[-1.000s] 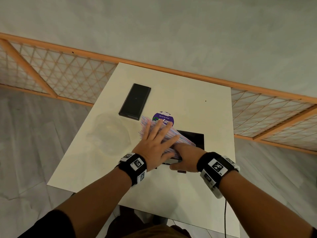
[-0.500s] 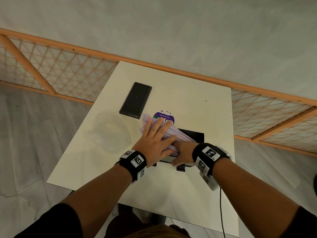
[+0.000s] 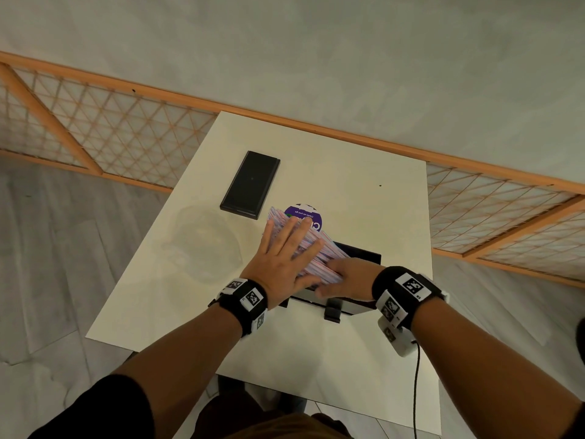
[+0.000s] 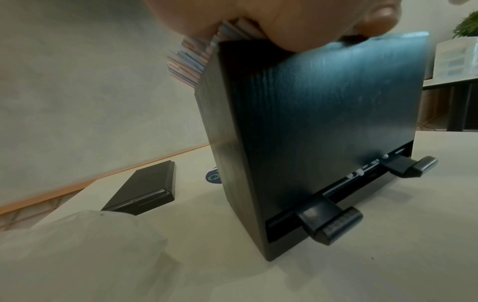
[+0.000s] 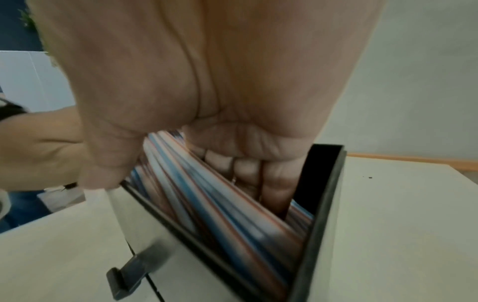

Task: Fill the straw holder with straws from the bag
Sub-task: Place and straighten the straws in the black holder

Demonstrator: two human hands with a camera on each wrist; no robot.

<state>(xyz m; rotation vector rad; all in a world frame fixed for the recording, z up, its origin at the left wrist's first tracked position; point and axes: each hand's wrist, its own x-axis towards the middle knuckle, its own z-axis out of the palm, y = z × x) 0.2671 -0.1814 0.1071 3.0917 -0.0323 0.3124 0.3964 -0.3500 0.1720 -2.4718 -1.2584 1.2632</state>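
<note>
A bundle of red-and-blue striped straws [image 3: 319,248] lies slanted across the open top of the black straw holder [image 3: 367,253]. Its far ends stick out to the left past the holder [image 4: 186,65]. My left hand [image 3: 281,251] lies flat on the bundle with fingers spread and straight. My right hand [image 3: 345,277] grips the near end. Its fingers [image 5: 274,190] reach down inside the holder [image 5: 323,204] behind the straws [image 5: 207,204], with the thumb in front. The clear bag [image 3: 202,245] lies crumpled on the table to the left.
The holder's black lid [image 3: 250,184] lies flat at the back left of the white table [image 3: 348,172]. A round purple-topped container [image 3: 305,212] stands just behind the straws. A wooden lattice rail [image 3: 95,128] runs behind the table. The holder's front feet [image 4: 328,224] face me.
Both hands have stayed on the bundle. The right hand has pushed a little farther in over the holder's top, and the straws sit slightly lower in it.
</note>
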